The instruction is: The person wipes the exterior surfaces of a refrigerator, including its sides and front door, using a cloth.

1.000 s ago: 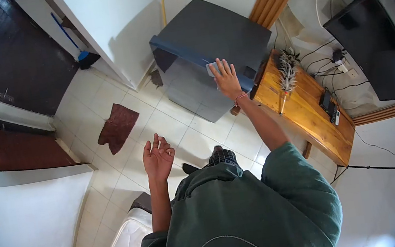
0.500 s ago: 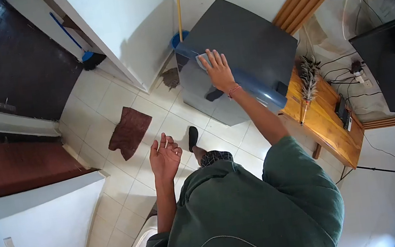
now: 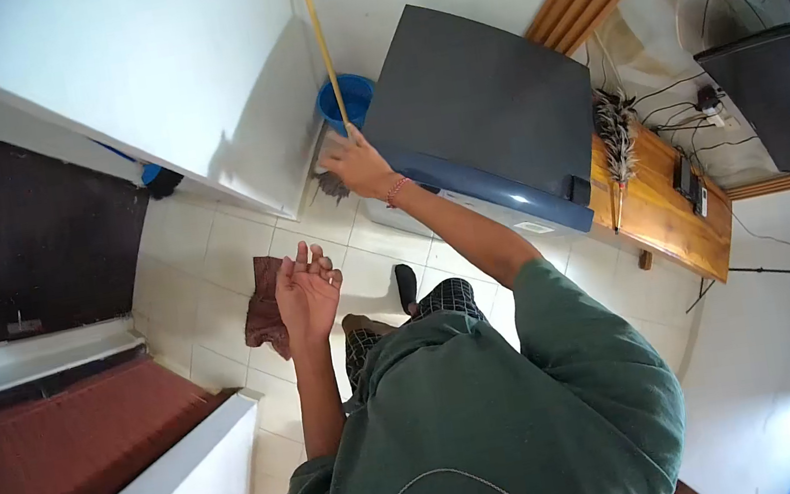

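Note:
My right hand [image 3: 361, 166] is held out past the left front corner of a dark grey refrigerator [image 3: 493, 82]. A pale cloth [image 3: 328, 150], mostly covered by the fingers, shows at its fingertips. Just beyond the hand stands a blue bucket [image 3: 332, 104] with a yellow pole [image 3: 316, 31] in front of it. A grey mop head [image 3: 333, 187] lies on the floor below the hand. My left hand [image 3: 309, 297] hangs in the air before my body, palm up, fingers apart and loosely bent, holding nothing. Behind it a brown rag [image 3: 265, 316] lies on the tiles.
To the right of the refrigerator is a wooden table [image 3: 659, 220] with a feather duster [image 3: 617, 140] and cables. A dark television [image 3: 768, 98] is at far right. A white wall [image 3: 122, 103] juts out at left, near a dark door [image 3: 30, 233].
My right hand has moved left, from the refrigerator's front top edge to beyond its corner, with the pale cloth. My left hand stays raised and open. The view has shifted.

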A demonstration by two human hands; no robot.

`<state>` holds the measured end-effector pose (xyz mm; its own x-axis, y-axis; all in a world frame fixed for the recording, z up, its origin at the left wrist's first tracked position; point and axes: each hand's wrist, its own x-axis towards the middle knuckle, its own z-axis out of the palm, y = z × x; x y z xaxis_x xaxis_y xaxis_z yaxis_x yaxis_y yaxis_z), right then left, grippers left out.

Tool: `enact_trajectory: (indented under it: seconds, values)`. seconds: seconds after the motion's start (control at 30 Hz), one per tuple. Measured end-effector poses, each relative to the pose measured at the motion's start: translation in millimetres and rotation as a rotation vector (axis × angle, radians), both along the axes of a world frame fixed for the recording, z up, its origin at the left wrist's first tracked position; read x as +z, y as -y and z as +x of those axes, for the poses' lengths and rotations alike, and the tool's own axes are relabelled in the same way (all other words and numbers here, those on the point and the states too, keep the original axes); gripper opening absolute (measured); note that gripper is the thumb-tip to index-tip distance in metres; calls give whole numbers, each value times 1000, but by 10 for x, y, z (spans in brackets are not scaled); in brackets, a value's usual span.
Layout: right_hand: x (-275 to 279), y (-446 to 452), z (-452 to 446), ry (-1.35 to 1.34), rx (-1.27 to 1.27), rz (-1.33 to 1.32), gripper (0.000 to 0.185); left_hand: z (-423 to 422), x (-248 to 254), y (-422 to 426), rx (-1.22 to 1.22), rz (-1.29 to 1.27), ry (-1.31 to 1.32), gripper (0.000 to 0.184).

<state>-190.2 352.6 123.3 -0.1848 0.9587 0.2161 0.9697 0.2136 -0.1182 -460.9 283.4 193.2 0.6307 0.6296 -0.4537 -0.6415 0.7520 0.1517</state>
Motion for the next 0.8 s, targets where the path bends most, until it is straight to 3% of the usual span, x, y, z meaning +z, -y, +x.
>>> enact_trajectory:
  seconds: [0.03,0.1,0.2,0.3,0.37,0.47,0.57,0.6,0.7,0.8]
  values:
    - [15,-58,-50,-90,28,-23,38,36,29,-102,11,9,-125,36]
    - [82,-47,-249,-558,29,-126,35,89,77,-313,30,34,-372,39]
    - [271,68,-606,-1107,-3,-291,33,51,-262,-612,33,353,-732,44]
    - [330,314,-927,-1590,-113,-412,38,-9,-358,-912,-126,596,-677,47]
    - [342,412,-1130,-1959,-191,-395,43,-84,-371,-1054,-267,589,-569,44]
    - [148,478,-1467,-2408,-341,-280,57,-161,-398,-1311,-475,918,-772,37]
    - [233,439,-1724,-2326,-505,-90,56,-126,-122,-1525,-679,1242,-880,35]
    - [230,389,-1797,-2332,-534,5,49,-115,-164,-1583,-637,1360,-779,30]
    - [288,313,-1908,-1897,-775,14,40,-116,-146,-1797,-850,1423,-778,28]
    - [148,310,-1922,-1799,-767,157,28,-110,-26,-1915,-910,1541,-762,28]
